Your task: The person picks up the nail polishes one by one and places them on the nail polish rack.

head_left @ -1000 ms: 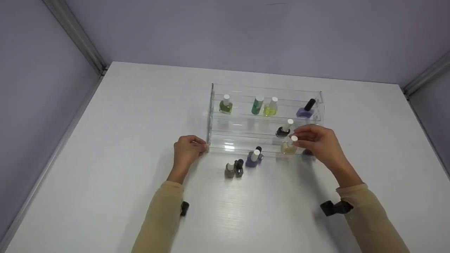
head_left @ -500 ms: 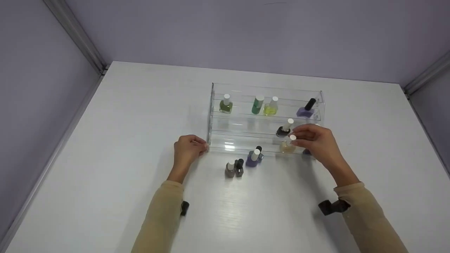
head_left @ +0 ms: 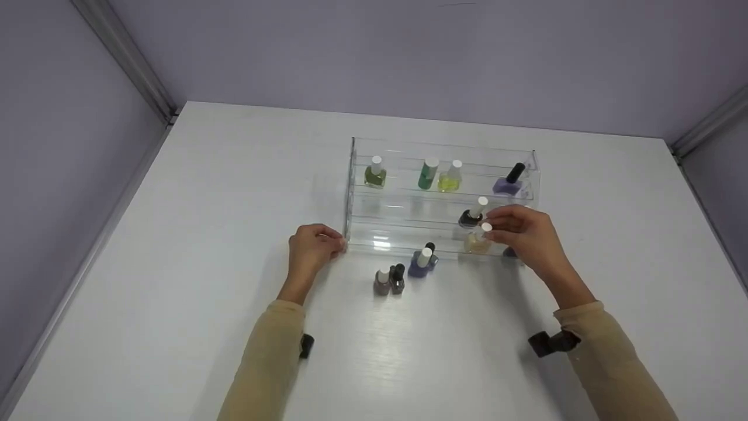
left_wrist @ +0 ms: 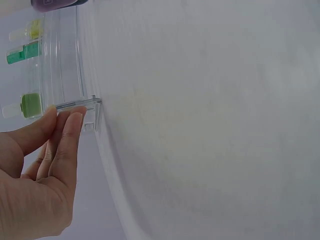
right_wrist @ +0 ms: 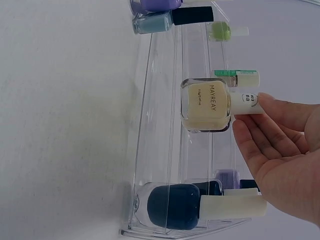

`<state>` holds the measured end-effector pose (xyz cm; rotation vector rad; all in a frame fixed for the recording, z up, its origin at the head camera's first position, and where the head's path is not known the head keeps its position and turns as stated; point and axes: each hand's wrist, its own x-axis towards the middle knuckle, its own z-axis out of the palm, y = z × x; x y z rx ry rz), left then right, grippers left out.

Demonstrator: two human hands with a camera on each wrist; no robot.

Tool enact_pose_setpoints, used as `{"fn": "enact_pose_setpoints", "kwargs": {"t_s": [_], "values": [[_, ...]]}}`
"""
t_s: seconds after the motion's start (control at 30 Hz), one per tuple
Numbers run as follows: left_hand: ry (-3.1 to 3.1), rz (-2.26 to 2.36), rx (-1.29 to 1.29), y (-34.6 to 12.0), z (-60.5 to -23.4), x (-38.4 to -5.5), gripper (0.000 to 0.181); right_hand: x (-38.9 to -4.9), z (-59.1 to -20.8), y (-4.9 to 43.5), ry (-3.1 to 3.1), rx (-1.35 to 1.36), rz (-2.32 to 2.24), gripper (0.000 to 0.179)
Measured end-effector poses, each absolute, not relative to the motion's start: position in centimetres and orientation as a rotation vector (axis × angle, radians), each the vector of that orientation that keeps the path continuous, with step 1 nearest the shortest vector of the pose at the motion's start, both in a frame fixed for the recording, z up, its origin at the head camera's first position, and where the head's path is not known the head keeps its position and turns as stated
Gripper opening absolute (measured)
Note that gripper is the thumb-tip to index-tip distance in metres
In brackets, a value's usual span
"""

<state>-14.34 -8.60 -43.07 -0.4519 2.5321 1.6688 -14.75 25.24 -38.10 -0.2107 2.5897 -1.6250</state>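
Observation:
My left hand (head_left: 315, 248) pinches the front left corner of a clear acrylic display rack (head_left: 349, 204); in the left wrist view, thumb and fingers grip its side panel (left_wrist: 77, 104). With thumb and fingers, my right hand (head_left: 526, 237) holds a cream nail polish bottle (right_wrist: 206, 105) by its white cap (right_wrist: 246, 103). That bottle is over the right part of the rack's lowest tier, close to a dark bottle with a white cap (head_left: 471, 218) on the tier behind. A dark blue bottle (right_wrist: 175, 206) stands at the rack's right end, partly hidden by my hand in the head view.
The top tier bears a green bottle (head_left: 375, 177), a teal one (head_left: 428, 175), a yellow one (head_left: 449, 182) and a lilac one (head_left: 507, 186). Before the rack, on the white table (head_left: 204, 263), stand purple (head_left: 418, 266) and greyish bottles (head_left: 382, 285).
My right hand has shifted slightly left with the cream bottle. The left hand keeps its grip on the rack's corner, unmoved.

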Motion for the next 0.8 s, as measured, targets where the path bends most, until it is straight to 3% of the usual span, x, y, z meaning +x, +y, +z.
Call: {"fn": "enact_pose_setpoints", "kwargs": {"t_s": [0.8], "values": [[2.535,1.643,-0.489,-8.38,-43.16,-14.31,0.004,-14.83,-38.65,25.23,2.601,-0.22,-1.63,0.03]]}}
